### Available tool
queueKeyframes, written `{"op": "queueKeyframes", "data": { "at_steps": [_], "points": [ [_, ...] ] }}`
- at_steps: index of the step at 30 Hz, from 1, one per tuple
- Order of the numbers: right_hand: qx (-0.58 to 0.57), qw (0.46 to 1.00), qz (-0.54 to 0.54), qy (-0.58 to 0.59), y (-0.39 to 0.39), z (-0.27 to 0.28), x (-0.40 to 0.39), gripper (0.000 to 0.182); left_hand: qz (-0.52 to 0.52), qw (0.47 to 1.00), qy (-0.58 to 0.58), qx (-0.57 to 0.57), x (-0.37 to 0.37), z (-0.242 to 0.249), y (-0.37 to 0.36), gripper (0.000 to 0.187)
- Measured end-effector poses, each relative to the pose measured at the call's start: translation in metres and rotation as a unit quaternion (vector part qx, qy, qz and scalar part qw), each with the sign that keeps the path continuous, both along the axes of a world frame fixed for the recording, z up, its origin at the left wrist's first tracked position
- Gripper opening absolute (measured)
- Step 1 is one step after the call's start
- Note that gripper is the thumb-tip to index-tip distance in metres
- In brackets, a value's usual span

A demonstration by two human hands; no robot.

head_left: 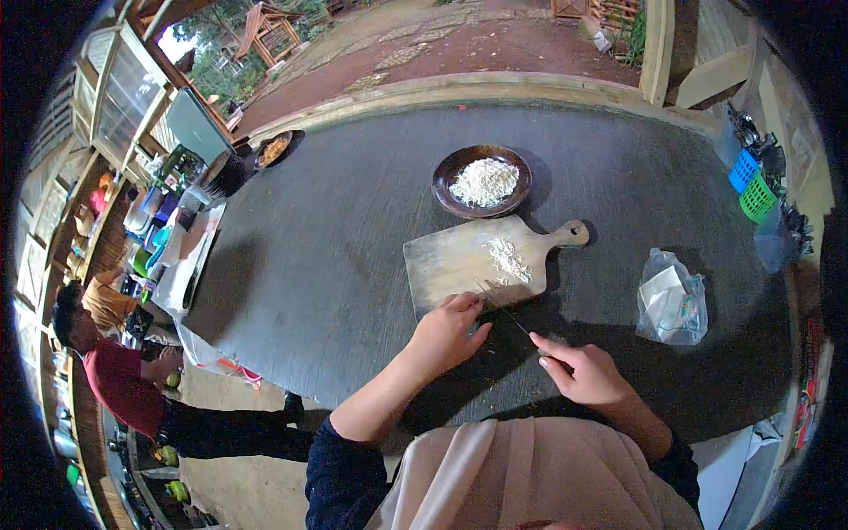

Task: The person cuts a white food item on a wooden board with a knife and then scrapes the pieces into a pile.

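Note:
My right hand (583, 375) is closed round the handle of a knife (512, 320). Its thin blade points up and left toward the near edge of a wooden cutting board (450, 256). My left hand (450, 331) rests at that near edge beside the blade tip, fingers curled and thumb held lower; what lies inside them is hidden. On the board's right half is a scatter of thin white shreds (508, 258). Just beyond the board stands a dark brown bowl (449, 196) with a heap of white shreds (484, 182) in it.
A clear plastic bag (673, 305) with white contents lies at right on the dark table (353, 177). Blue and green baskets (757, 196) of utensils stand at the right edge. A small dish of food (274, 150) sits far left. Another person (124, 380) stands left.

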State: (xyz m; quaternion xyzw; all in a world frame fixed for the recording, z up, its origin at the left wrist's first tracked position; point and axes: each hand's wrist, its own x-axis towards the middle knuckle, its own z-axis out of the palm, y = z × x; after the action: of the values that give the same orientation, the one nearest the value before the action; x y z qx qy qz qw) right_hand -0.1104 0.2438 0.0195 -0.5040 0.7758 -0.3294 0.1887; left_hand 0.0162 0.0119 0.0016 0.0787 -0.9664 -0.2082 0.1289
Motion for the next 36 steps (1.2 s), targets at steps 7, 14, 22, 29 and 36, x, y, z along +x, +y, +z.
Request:
{"op": "queueKeyframes", "data": {
  "at_steps": [7,14,22,29,36],
  "points": [
    [0.014,0.999,0.025,0.04,0.003,-0.001,-0.001,0.039,-0.003,1.0,-0.007,-0.011,-0.001,0.0,0.0,0.031],
    [0.019,0.997,0.025,0.066,0.003,-0.004,0.0,0.04,-0.008,1.0,0.008,0.003,-0.001,-0.004,-0.002,0.031],
    [0.015,0.999,0.008,0.032,-0.007,-0.006,0.004,0.04,-0.003,1.0,-0.012,-0.003,0.0,0.001,0.001,0.034],
    [0.022,1.0,0.0,-0.016,0.003,0.01,-0.003,0.039,-0.001,1.0,-0.017,0.004,0.0,0.002,0.0,0.035],
    [0.024,0.999,0.022,-0.043,0.006,0.008,-0.007,0.039,-0.009,1.0,-0.029,0.009,0.0,0.005,0.0,0.035]
  ]
}}
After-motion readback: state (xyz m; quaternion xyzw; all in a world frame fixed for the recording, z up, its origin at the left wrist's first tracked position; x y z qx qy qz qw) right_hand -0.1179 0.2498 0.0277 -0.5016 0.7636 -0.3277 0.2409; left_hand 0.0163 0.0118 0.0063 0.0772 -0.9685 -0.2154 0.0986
